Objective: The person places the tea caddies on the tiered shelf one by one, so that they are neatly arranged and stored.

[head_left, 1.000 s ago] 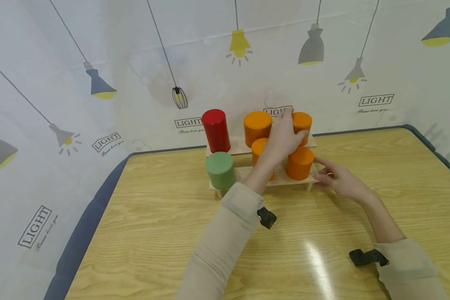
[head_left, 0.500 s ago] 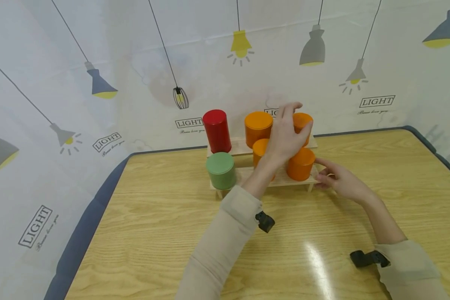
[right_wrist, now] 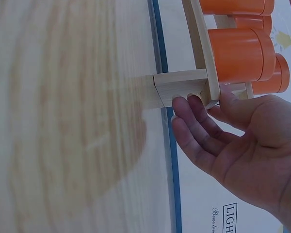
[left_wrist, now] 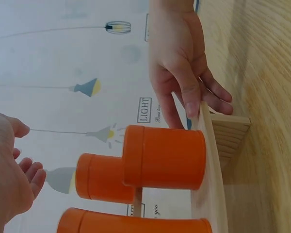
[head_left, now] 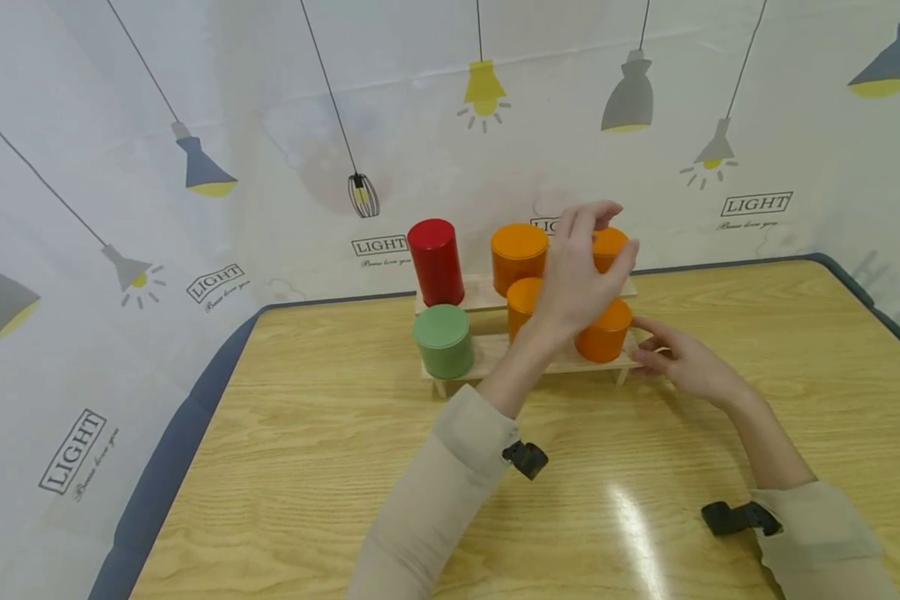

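Observation:
My left hand (head_left: 581,279) hovers over the right half of a two-tier wooden rack (head_left: 489,348), fingers loosely bent and holding nothing. Just behind it, partly covered, is the back right orange canister (head_left: 612,242). My right hand (head_left: 686,360) grips the rack's right end. In the right wrist view its thumb lies against the shelf board (right_wrist: 209,77), with the fingers (right_wrist: 191,141) by the leg. The front right orange canister (head_left: 603,333) stands beside that hand. Two more, the back orange canister (head_left: 519,258) and front middle orange canister (head_left: 523,302), stand left of my left hand.
A tall red canister (head_left: 437,262) occupies the upper tier's left end. Below it stands a green canister (head_left: 444,342) on the lower tier. The wooden table (head_left: 307,467) runs back to a lamp-printed wall cloth (head_left: 270,192) close behind the rack.
My left hand has come off the back right canister, rising and shifting slightly right as its fingers spread. My right hand stays at the rack's end.

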A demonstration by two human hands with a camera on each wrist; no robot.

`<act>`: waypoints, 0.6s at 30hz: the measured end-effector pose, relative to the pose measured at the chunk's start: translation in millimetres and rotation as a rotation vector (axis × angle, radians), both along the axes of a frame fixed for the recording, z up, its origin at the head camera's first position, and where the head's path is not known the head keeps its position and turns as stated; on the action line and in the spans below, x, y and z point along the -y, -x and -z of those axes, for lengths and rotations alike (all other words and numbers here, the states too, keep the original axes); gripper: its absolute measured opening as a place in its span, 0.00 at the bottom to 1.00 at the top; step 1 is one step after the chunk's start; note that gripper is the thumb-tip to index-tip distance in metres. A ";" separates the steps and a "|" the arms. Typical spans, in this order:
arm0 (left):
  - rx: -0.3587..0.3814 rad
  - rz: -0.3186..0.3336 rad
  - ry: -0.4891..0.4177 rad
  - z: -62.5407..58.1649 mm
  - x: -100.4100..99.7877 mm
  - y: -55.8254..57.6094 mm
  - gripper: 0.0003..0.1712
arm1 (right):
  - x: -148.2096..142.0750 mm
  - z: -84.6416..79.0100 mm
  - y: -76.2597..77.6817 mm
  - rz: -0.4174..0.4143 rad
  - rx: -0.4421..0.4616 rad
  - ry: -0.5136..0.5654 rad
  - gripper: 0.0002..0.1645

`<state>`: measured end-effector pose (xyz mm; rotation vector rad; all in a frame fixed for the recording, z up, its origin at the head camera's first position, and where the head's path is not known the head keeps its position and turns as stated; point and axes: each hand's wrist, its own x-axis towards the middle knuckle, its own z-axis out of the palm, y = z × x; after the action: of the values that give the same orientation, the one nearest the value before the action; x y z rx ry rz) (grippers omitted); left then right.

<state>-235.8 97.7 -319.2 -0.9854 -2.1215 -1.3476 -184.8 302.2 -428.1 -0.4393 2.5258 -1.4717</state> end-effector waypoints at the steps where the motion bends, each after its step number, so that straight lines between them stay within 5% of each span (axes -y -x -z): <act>1: -0.005 0.012 -0.016 -0.9 0.8 -2.5 0.22 | -0.1 0.2 0.3 0.001 -0.001 0.001 0.34; 11: 0.087 0.129 -0.094 -2.4 16.9 -23.5 0.23 | -3.2 0.2 1.3 0.008 -0.029 -0.013 0.33; 18: 0.126 0.139 -0.089 4.3 33.7 -29.7 0.22 | -3.0 -2.5 -1.7 0.057 -0.074 -0.077 0.32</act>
<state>-206.1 64.0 -323.5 -1.0540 -2.0951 -1.5960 -183.2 305.2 -425.6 -0.4204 2.6630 -1.3956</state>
